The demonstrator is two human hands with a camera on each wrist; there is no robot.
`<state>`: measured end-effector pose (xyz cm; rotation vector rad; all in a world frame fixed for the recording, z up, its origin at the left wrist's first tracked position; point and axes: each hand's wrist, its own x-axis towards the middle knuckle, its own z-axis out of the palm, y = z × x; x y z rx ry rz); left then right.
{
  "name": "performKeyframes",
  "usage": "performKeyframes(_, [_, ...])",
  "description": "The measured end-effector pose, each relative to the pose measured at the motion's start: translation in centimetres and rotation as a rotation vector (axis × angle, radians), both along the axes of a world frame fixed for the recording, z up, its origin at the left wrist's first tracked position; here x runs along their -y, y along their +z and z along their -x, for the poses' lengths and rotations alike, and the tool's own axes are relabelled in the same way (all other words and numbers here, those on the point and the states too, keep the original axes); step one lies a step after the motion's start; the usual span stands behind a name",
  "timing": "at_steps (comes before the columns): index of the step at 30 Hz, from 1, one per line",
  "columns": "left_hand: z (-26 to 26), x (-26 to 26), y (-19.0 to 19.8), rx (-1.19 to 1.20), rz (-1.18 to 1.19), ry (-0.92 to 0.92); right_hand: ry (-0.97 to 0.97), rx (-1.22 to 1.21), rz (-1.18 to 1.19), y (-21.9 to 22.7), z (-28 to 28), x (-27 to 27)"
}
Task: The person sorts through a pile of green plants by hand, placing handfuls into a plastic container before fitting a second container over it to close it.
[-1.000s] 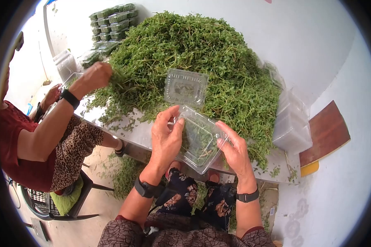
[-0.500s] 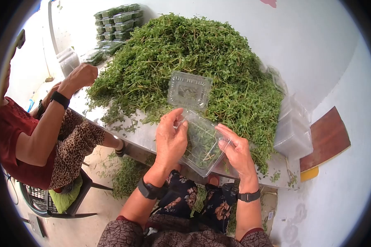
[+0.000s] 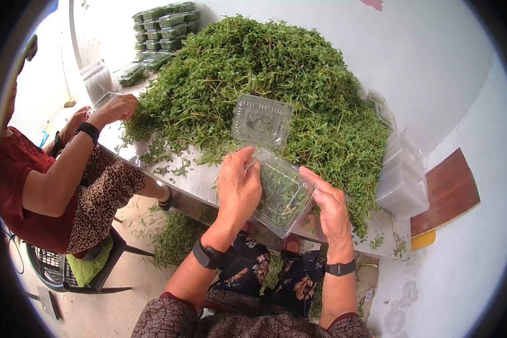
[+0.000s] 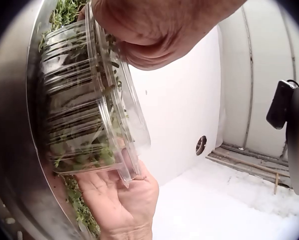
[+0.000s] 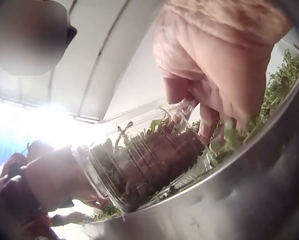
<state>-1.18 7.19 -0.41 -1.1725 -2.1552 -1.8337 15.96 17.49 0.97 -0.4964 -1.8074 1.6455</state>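
Observation:
A clear plastic clamshell box (image 3: 284, 194) with leafy greens inside is tilted in front of the table edge. My left hand (image 3: 239, 185) grips its left rim, thumb and fingers at the upper corner. On the far side, my right hand (image 3: 331, 207) holds the right corner with its fingers bent over the edge. The lid lies over the greens; in the left wrist view the rims of the box (image 4: 74, 105) stand slightly apart. Stems poke up near the rim of the box (image 5: 154, 160) in the right wrist view. Behind it, another clear plastic container (image 3: 262, 120) rests on the greens.
A big heap of leafy greens (image 3: 259, 62) covers most of the metal table (image 3: 194, 183). Filled boxes (image 3: 166, 28) are stacked at the back left, and nested clear containers (image 3: 403, 183) stand at the right. Another person (image 3: 45, 186) sits at the left, one hand at the heap.
Both my hands and the box have shifted slightly right. My right thumb has moved from the lid toward the corner. The other person's raised hand has lowered to the heap's left edge.

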Motion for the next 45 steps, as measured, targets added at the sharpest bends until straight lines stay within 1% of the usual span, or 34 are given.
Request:
performKeyframes(2, [-0.1,0.0,0.0,-0.007,-0.005,0.002,0.093,-0.114,0.056,-0.2,-0.2,-0.4])
performKeyframes(5, [-0.1,0.1,0.0,-0.018,-0.017,0.008,0.089,-0.154,0.110,-0.1,0.0,0.1])
performKeyframes(8, [-0.2,0.0,0.1,-0.013,-0.010,0.015,0.128,-0.106,0.071,-0.6,-0.4,-0.4])
performKeyframes(12, [-0.3,0.2,0.5,0.003,0.036,-0.003,0.126,-0.123,0.091,-0.4,-0.5,-0.1])
performKeyframes(14, [-0.4,0.4,0.6,0.002,0.024,-0.004,0.058,-0.118,0.022,-0.2,-0.4,0.6])
performKeyframes(15, [-0.4,0.5,0.7,0.002,0.013,-0.003,0.060,-0.119,0.019,-0.2,-0.3,0.8])
performKeyframes(17, [-0.6,0.8,0.8,0.045,-0.004,-0.016,-0.039,-0.069,0.011,-0.2,-0.1,1.3])
performKeyframes(19, [-0.7,1.2,1.0,0.086,-0.021,-0.033,-0.047,-0.085,-0.042,0.1,-0.1,1.8])
performKeyframes(21, [-0.8,1.9,1.3,0.197,-0.037,-0.083,-0.057,-0.090,-0.105,0.3,-0.3,2.4])
performKeyframes(22, [-0.7,2.1,1.1,0.196,-0.038,-0.085,-0.058,-0.091,-0.106,0.5,-0.4,2.7])
performKeyframes(24, [-0.6,2.6,0.7,0.282,-0.109,-0.136,-0.042,-0.071,-0.221,0.7,-0.6,3.0])
performKeyframes(25, [-0.2,2.9,0.5,0.282,-0.108,-0.138,-0.043,-0.070,-0.220,0.7,-0.6,3.1])
performKeyframes(27, [0.5,3.4,0.0,0.235,-0.049,-0.215,-0.044,-0.060,-0.285,0.6,-0.8,3.1])
performKeyframes(28, [0.5,3.5,0.3,0.235,-0.049,-0.215,-0.044,-0.060,-0.285,0.6,-0.8,3.2])
performKeyframes(30, [0.6,3.7,1.4,-0.062,-0.075,-0.165,-0.047,-0.054,-0.350,0.7,-0.9,3.4])
performKeyframes(31, [0.9,3.6,1.6,-0.062,-0.074,-0.165,-0.047,-0.054,-0.349,0.7,-0.9,3.5])
performKeyframes(33, [1.3,3.5,1.9,0.023,-0.060,-0.350,-0.039,-0.057,-0.303,0.7,-1.0,3.7])
performKeyframes(34, [1.5,3.3,1.6,0.024,-0.059,-0.352,-0.040,-0.056,-0.301,0.7,-1.0,3.8])
performKeyframes(36, [2.0,2.6,0.8,0.355,-0.095,-0.441,-0.045,-0.058,-0.274,0.7,-1.0,3.7])
performKeyframes(37, [2.3,2.5,0.6,0.415,-0.071,-0.454,-0.048,-0.059,-0.275,0.7,-1.1,3.7])
performKeyframes(40, [2.0,2.5,1.2,0.460,-0.063,-0.506,-0.026,-0.063,-0.226,0.5,-1.3,3.7])
performKeyframes(41, [1.8,2.6,1.4,0.460,-0.062,-0.506,-0.019,-0.075,-0.165,0.6,-1.3,3.7])
performKeyframes(42, [1.5,2.8,1.7,0.530,-0.143,-0.541,-0.011,-0.088,-0.105,0.6,-1.2,3.8])
performKeyframes(43, [1.3,2.9,1.8,0.599,-0.226,-0.576,-0.012,-0.090,-0.106,0.6,-1.1,3.7])
performKeyframes(45, [1.4,3.1,1.4,0.575,-0.229,-0.572,0.009,-0.167,-0.091,0.6,-0.9,3.7])
